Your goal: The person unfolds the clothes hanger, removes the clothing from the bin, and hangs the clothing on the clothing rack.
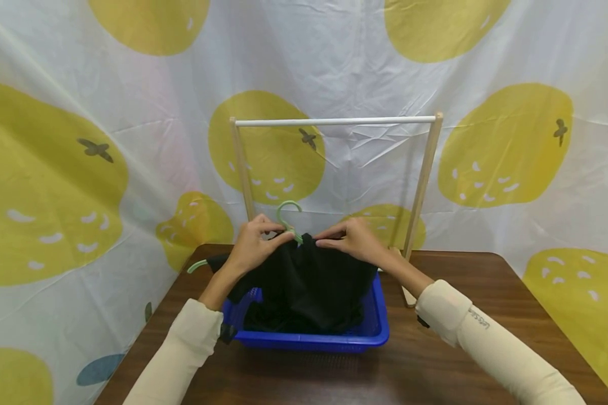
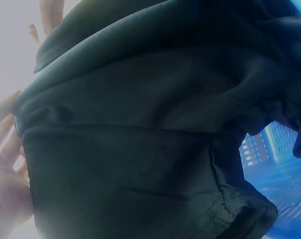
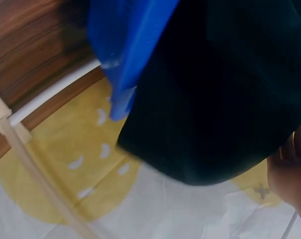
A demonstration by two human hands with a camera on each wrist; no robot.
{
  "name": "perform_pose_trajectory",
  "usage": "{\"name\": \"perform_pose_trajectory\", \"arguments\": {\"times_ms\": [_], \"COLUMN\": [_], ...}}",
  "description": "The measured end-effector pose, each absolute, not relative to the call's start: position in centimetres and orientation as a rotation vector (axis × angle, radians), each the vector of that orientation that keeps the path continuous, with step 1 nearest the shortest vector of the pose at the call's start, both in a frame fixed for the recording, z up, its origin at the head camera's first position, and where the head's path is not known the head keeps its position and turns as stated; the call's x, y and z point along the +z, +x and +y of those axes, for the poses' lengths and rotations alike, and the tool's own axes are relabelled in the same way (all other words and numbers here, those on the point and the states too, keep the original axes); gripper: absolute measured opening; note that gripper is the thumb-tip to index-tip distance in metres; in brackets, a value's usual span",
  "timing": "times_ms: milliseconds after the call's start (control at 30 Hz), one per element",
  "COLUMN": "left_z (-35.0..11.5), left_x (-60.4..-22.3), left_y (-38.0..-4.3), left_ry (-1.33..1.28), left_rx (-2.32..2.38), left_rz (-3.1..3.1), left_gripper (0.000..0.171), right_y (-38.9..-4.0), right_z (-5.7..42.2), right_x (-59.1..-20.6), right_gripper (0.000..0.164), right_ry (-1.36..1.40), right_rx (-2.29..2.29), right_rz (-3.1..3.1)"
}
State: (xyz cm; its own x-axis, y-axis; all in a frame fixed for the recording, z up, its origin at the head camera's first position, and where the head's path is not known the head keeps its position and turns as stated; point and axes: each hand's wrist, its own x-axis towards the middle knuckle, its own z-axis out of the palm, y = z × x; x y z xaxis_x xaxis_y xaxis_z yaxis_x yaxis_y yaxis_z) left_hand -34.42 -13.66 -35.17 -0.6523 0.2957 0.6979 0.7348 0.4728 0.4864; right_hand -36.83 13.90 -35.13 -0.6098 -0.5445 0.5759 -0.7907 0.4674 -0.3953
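A black shirt (image 1: 314, 287) hangs between my hands over a blue plastic basket (image 1: 309, 340), its lower part down inside. The hook of a light green hanger (image 1: 279, 212) stands up through the neck opening. One hanger end pokes out past the cloth on the left. My left hand (image 1: 250, 246) pinches the neckline beside the base of the hook. On the other side of the neck, my right hand (image 1: 357, 239) pinches the collar between thumb and fingers. In the left wrist view the shirt cloth (image 2: 115, 164) hides most of the left fingertips.
Behind the basket stands a garment rack with a white bar (image 1: 334, 121) and wooden posts (image 1: 423, 180); its right foot rests on the brown wooden table (image 1: 456, 337). A white curtain (image 1: 365, 67) with yellow fruit prints closes off the back and sides.
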Motion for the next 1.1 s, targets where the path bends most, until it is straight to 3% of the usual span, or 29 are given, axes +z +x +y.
{"name": "perform_pose_trajectory", "arguments": {"times_ms": [233,433,700,1100], "left_z": [-13.6,-14.2,-13.9,-12.7], "left_x": [-35.3,-35.5,-35.8,-35.7], "left_y": [-34.5,-34.5,-34.6,-34.6], "left_ry": [-0.845,-0.819,-0.848,-0.870], "left_rx": [-1.101,-1.118,-1.121,-1.104], "left_rz": [-2.201,-2.181,-2.160,-2.175], "left_gripper": [0.016,0.015,0.015,0.017], "right_y": [-37.1,-37.0,-37.1,-36.9], "right_z": [13.0,15.9,18.9,14.6], "right_x": [-35.0,-35.0,-35.4,-35.4], "right_gripper": [0.016,0.029,0.017,0.019], "right_ry": [1.190,1.185,1.143,1.171], "right_rx": [0.999,0.949,0.863,0.886], "right_rz": [-2.345,-2.396,-2.387,-2.392]}}
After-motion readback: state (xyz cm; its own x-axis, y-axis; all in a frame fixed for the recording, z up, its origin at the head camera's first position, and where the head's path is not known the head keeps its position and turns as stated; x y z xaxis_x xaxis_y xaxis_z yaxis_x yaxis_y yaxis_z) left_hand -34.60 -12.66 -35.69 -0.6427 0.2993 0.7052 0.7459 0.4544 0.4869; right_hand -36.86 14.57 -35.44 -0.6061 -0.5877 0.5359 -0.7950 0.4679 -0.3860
